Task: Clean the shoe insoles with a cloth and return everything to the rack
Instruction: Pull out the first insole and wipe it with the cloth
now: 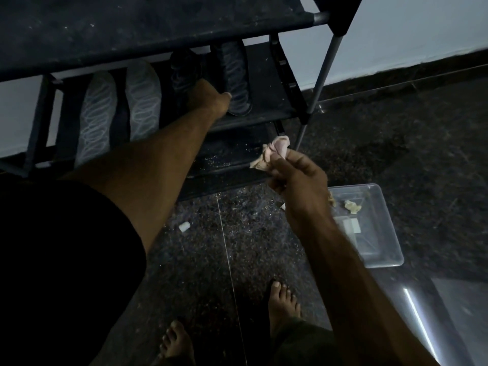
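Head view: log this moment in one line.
left hand: on dark shoe, rack | right hand: holds cloth

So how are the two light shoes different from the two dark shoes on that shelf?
The light shoes look pale grey; the dark shoes look nearly black. The light shoes sit to the left, untouched; the left hand reaches in at the dark shoes. All lie on the same rack shelf, and both light shoes and one dark shoe show patterned soles.

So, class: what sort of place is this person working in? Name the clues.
Probably a home entryway or room corner. A fabric-shelved shoe rack stands against a plain wall, shoes sit on its shelf, and bare feet stand on a dark speckled stone floor.
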